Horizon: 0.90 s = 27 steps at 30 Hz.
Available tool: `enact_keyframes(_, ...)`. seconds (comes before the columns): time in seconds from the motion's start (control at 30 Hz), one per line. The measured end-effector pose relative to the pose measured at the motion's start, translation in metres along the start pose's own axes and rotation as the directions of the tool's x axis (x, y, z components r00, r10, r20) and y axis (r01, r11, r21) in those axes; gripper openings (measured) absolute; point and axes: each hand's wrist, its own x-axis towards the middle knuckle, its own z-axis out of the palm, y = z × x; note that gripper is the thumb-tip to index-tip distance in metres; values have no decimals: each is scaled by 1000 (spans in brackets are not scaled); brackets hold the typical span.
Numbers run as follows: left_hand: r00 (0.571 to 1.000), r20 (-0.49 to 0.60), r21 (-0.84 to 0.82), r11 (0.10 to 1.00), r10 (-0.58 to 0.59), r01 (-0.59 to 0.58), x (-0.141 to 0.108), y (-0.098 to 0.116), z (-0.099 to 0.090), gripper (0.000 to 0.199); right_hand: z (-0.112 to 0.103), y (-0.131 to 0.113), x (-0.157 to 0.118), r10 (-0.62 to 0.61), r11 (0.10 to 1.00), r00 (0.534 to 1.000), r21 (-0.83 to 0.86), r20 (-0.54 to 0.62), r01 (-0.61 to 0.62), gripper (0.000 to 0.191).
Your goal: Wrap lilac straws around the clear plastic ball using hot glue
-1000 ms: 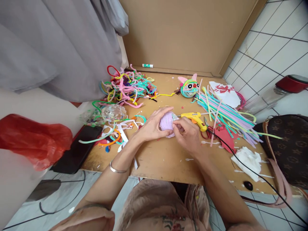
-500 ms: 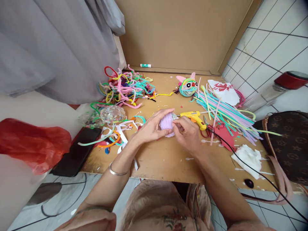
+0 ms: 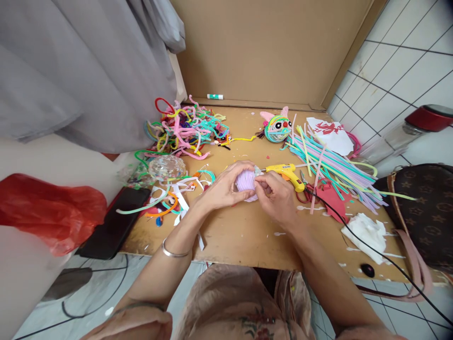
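A ball wound with lilac pipe cleaner (image 3: 245, 181) is held just above the middle of the table. My left hand (image 3: 223, 189) curves round it from the left, thumb below and fingers over the top. Close against its right side, my right hand (image 3: 276, 192) is closed in a pinch at the lilac strands; the fingertips cover most of what they grip. A bare, clear patch of the ball shows at its upper right. Just behind my right hand lies a yellow glue gun (image 3: 281, 168), its nozzle toward the ball.
A finished ball with pink ears (image 3: 278, 128) stands at the back. Right of it lie straight pipe cleaners (image 3: 332, 163), red scissors (image 3: 300, 194) and a crumpled white tissue (image 3: 364, 233). Tangled pipe cleaners (image 3: 187, 125), a clear ball (image 3: 166, 168) and a phone (image 3: 113, 224) are left. A black cord (image 3: 354, 234) crosses the right.
Both hands keep nearly the same place on the ball. The whole view has shifted very slightly; nothing else has visibly moved.
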Motion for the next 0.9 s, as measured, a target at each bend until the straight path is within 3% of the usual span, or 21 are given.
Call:
enact_keyframes(0.27,999,-5,9,999,52,-52,0,-2,1,45,1,0,0,-29,999,999,-19,-21,29,10)
enact_keyframes(0.9,1000,2,73,997,27,-27,1,0,3,46,1,0,-1,-11,1000,999,-8,-32,10,12)
